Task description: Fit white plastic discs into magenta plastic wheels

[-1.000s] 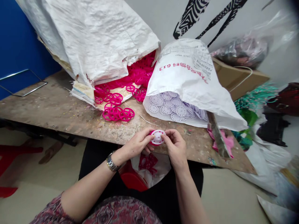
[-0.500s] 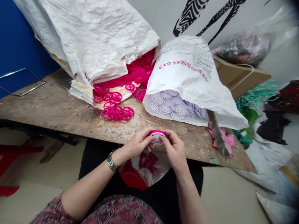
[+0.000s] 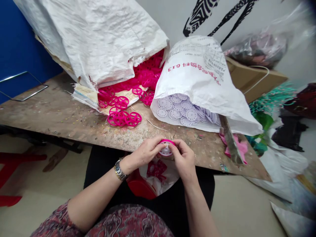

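Observation:
Between my two hands, at the table's near edge, is a white plastic disc [image 3: 166, 150] with small holes around it, set against a pink plastic ring [image 3: 168, 141]. My left hand [image 3: 145, 150] grips its left side, thumb on the white face. On the opposite side my right hand [image 3: 183, 157] holds it the same way, fingers curled behind. The fingertips hide part of the rim. Beyond my hands lie several loose pink spoked rings [image 3: 124, 118]. White discs [image 3: 184, 110] fill the mouth of a printed white sack [image 3: 197, 62].
A large white sack [image 3: 98, 42] spills pink rings at the back left. A flat metal strip [image 3: 230, 140] lies over pink scraps [image 3: 240, 146] on the right of the wooden table [image 3: 49, 112]. Below the edge, an open white bag [image 3: 168, 184] holds pink pieces beside something red.
The white disc's face has tilted up more toward me, with both hands still on it. The sacks and loose rings stay in place.

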Demonstrator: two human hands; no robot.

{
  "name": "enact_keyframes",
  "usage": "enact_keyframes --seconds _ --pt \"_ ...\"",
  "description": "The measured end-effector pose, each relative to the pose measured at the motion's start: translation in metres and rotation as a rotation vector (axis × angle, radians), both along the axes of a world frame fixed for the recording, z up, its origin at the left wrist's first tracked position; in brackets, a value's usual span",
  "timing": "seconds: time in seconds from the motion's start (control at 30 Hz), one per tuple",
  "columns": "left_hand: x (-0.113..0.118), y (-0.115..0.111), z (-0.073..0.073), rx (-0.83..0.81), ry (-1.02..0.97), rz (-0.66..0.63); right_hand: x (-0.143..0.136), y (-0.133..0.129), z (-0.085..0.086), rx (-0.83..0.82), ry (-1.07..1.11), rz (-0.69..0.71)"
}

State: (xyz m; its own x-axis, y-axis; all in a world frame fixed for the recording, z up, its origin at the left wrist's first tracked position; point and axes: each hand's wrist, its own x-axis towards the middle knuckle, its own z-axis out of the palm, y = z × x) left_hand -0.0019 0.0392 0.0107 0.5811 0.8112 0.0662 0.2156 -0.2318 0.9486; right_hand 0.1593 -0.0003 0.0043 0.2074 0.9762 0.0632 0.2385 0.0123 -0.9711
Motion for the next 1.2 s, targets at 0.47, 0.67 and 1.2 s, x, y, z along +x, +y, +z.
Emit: enact_keyframes --seconds 0.47,0.67,1.2 --pt "0.004 -0.007 -0.021 -0.137 -0.142 0.07 0.006 -0.007 -0.007 -0.002 0.07 0.091" --pt "0.001 -0.002 -0.014 -0.14 -0.062 -0.024 0.004 -0.002 -0.013 -0.005 0.122 0.052" --pt "0.004 0.003 -0.022 -0.187 -0.172 0.019 0.007 0.004 -0.029 0.095 0.057 0.181"
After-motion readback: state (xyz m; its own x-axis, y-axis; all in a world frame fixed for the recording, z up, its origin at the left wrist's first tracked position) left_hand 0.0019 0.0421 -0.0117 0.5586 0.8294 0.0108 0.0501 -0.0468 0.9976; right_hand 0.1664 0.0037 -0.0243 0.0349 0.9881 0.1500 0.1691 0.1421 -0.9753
